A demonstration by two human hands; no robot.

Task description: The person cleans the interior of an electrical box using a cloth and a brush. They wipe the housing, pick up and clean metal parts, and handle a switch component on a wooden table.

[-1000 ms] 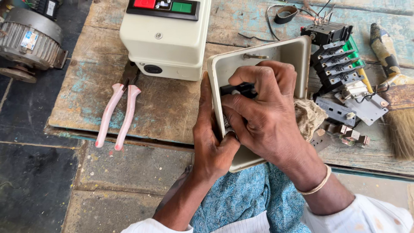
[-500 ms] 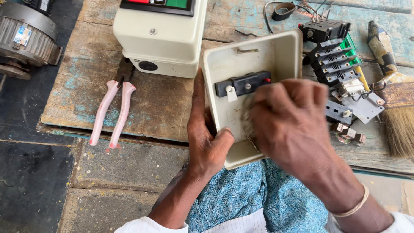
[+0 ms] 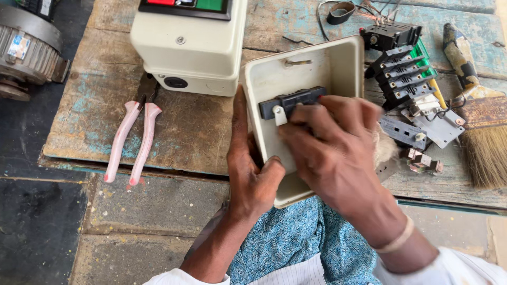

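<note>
I have the cream plastic box [image 3: 311, 68] tipped up on its near edge against my lap, open side toward me, and everything else I place from it. My left hand [image 3: 252, 169] grips its left wall, thumb hooked over the rim into the cavity, palm bracing from outside. My right hand [image 3: 332, 145] is inside the box, fingers curled over the lower floor just under the black terminal block [image 3: 290, 101] that sits across the back wall. Whether those fingers pinch something small I cannot tell; they hide whatever is beneath them.

To do this well, I judge that the left hand should keep the box from rocking while the right works, and the right should press flat and even rather than dig with the fingertips, staying clear of the white tab at the block's left end.

Left of the box lie the pink-handled pliers [image 3: 129, 140] on the wooden surface [image 3: 195, 132]; behind it to the left stands the cream switch housing [image 3: 190, 47]; to its right are the black contact parts [image 3: 401, 79] and a paintbrush [image 3: 483, 132].
</note>
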